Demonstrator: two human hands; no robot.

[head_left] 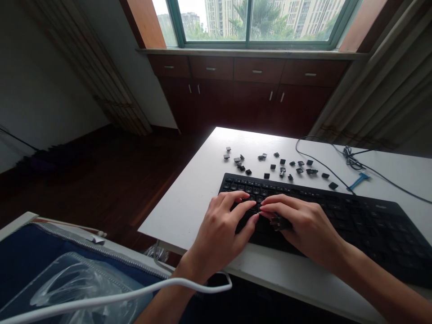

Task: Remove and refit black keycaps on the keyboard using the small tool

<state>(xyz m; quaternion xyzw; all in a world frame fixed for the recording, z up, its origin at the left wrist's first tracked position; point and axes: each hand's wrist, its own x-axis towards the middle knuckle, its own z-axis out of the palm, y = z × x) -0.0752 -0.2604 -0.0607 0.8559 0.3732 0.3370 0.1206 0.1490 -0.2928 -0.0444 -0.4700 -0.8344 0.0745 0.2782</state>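
Observation:
A black keyboard (354,216) lies on the white table (189,202). Both my hands rest over its left part, fingertips meeting. My left hand (219,229) has its fingers curled down onto the keys. My right hand (297,222) reaches leftward with its fingers pressed together, and a small dark piece shows under them, too hidden to name. Several loose black keycaps (280,168) lie scattered on the table beyond the keyboard.
A black cable (320,164) and a blue keycap puller (358,181) lie at the table's far right. A white cord (111,297) crosses my left forearm. A blue zipped bag with clear plastic (50,274) sits at lower left. Wooden cabinets (249,85) stand under the window.

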